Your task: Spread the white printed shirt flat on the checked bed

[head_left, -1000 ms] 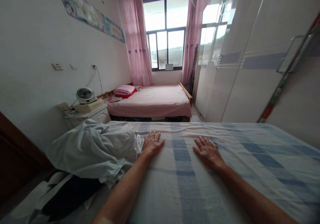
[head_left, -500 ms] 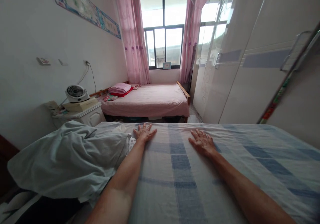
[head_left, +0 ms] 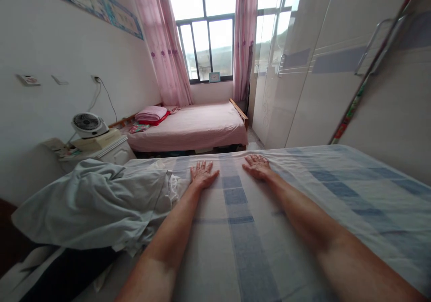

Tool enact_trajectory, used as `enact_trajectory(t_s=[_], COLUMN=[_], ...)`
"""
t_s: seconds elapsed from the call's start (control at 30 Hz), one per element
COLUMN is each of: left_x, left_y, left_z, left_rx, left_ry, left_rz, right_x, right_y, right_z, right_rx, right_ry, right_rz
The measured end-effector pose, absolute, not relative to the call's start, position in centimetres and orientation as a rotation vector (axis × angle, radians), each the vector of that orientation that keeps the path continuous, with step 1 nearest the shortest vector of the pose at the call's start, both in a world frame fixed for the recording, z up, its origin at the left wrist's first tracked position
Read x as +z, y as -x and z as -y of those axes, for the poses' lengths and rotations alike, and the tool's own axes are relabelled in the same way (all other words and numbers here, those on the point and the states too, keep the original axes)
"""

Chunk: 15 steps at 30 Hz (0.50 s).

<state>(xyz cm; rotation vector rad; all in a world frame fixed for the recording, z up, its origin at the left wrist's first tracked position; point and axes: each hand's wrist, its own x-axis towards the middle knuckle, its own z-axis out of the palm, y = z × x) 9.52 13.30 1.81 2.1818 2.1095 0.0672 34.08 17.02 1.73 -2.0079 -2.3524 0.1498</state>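
Observation:
My left hand [head_left: 202, 174] lies flat, fingers spread, on a blue and white checked bed sheet [head_left: 336, 194] near the bed's far edge. My right hand [head_left: 257, 165] rests palm down on the same sheet, a little further right and closer to the far edge. Neither hand holds anything. A crumpled pale grey quilt [head_left: 97, 203] is heaped on the bed just left of my left hand.
Beyond the bed stands a second bed with a pink sheet [head_left: 195, 129] and a folded pink blanket [head_left: 151, 113]. A white nightstand [head_left: 104, 153] with a small fan [head_left: 86, 124] is at the left wall. A glossy wardrobe [head_left: 323, 68] fills the right side.
Both hands have slid further away across the sheet toward the bed's far edge, and have come closer together. The view has moved forward and tilted.

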Motion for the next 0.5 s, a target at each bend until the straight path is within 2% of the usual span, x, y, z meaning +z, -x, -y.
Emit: enact_trajectory(t_s=[0.2,0.37,0.5], left_x=[2.5,0.9,1.7], left_y=[-8.2,-5.2,-4.3], left_z=[-9.5,-2.9,-0.8], left_rx=[0.072,0.203,0.241], left_ry=[-2.319,-2.454,-2.438], left_rz=[-1.960,-1.890,-1.835], right_x=[3.5,-1.1,-4.3], right_y=[-36.7,-45.5,-50.1], right_z=[-13.5,-8.1,-8.9], right_rx=[0.145,-0.030,-0.159], right_ry=[1.956,1.984,1.831], right_rz=[2.398,2.294,2.285])
